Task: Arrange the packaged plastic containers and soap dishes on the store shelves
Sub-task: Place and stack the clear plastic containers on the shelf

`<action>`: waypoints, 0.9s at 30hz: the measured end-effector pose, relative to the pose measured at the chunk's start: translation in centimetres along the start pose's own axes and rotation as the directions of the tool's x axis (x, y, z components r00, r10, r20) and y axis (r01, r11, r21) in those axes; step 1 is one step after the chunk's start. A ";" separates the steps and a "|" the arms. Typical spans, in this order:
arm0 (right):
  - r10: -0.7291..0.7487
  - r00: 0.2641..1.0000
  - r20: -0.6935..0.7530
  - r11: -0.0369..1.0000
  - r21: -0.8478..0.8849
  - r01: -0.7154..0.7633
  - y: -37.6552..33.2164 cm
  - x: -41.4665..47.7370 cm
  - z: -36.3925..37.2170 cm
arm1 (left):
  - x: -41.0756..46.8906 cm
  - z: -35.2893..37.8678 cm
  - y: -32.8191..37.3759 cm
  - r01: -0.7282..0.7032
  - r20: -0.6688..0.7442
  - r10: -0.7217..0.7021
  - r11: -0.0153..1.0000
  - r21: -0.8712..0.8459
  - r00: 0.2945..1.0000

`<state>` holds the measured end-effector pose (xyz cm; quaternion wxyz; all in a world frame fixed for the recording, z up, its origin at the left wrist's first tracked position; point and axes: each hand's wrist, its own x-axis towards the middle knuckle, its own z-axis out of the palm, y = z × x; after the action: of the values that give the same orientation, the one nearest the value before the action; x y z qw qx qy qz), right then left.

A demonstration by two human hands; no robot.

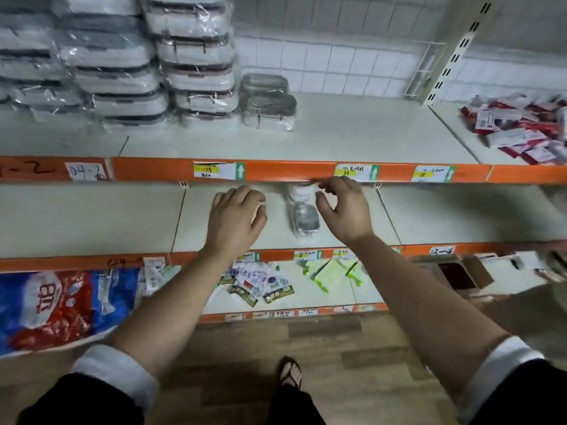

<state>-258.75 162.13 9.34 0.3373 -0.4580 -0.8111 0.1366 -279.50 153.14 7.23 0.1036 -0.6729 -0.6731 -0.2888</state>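
Note:
On the middle shelf (429, 216) a small clear-wrapped grey container (303, 220) lies between my hands, with a second wrapped one (299, 193) just behind it under the upper shelf's orange edge. My left hand (237, 216) reaches in to their left, fingers curled down over a pale package (257, 213) that is mostly hidden beneath it. My right hand (343, 210) hovers just right of the grey container, fingers loosely bent and holding nothing. On the top shelf (352, 133), tall stacks of wrapped white containers (196, 59) stand next to a small pile of grey soap dishes (270, 102).
Red and white packets (521, 127) lie heaped at the top shelf's right end. The bottom shelf holds small sachets (260, 286), green packs (331, 271) and a big blue-red bag (61, 305). An open cardboard box (460, 274) sits at lower right. A sandalled foot (290, 372) stands on the wood floor.

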 end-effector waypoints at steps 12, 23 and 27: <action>0.321 0.906 0.275 0.947 -0.116 -0.300 11.0 -3.5 12.5 | -5.9 10.8 -2.4 0.156 0.244 -0.141 0.987 -0.041 0.960; 0.349 0.805 0.479 0.917 -0.352 -0.188 20.4 0.6 23.4 | -4.5 23.4 -3.9 0.194 0.320 -0.175 0.981 -0.028 0.931; 0.321 0.874 0.365 0.921 -0.337 -0.197 22.0 0.9 24.5 | -1.4 26.5 -3.5 0.108 0.267 -0.089 0.992 -0.060 0.960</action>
<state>-261.18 176.94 -19.96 0.0660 -0.5684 -0.8054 0.1546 -276.18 166.24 -15.87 -0.0263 -0.6744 -0.7024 -0.2261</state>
